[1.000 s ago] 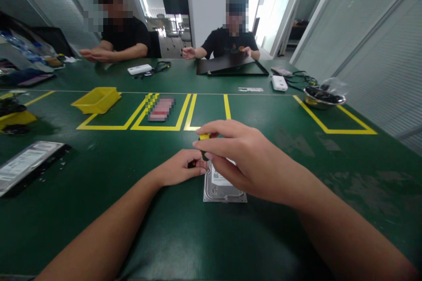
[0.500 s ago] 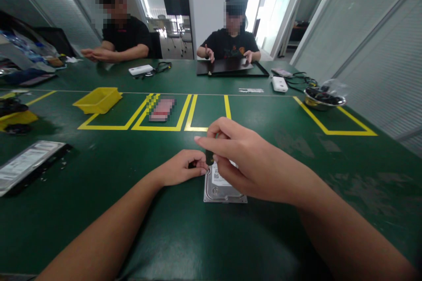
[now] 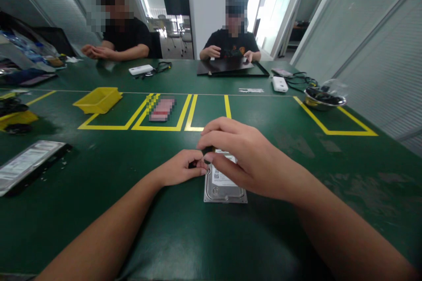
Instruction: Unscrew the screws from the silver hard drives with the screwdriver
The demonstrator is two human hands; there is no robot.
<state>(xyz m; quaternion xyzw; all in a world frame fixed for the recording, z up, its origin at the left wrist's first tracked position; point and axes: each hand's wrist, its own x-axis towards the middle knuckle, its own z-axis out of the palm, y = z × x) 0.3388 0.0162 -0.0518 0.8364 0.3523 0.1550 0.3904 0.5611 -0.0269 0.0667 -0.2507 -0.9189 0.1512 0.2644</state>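
Note:
A silver hard drive (image 3: 225, 185) with a white label lies flat on the green table (image 3: 184, 228) in front of me. My right hand (image 3: 242, 162) hovers over its far end, with fingers curled round a short dark screwdriver (image 3: 208, 153) that stands upright near the drive's far left corner. My left hand (image 3: 180, 169) rests on the table just left of that corner. Its fingertips are pinched together on a small dark part beside the screwdriver's lower end. The screwdriver's tip is hidden by my fingers.
A second drive (image 3: 24, 164) lies at the left edge, a yellow bin (image 3: 97, 99) inside yellow floor-tape boxes beyond. A metal bowl (image 3: 325, 99) and a white power bank (image 3: 279, 83) sit far right. Two people sit across the table, one with hands on a black tray (image 3: 231, 66).
My right hand has sunk lower and turned around the screwdriver; the yellow cap seen a second ago is now covered. My left hand and the drive have stayed put.

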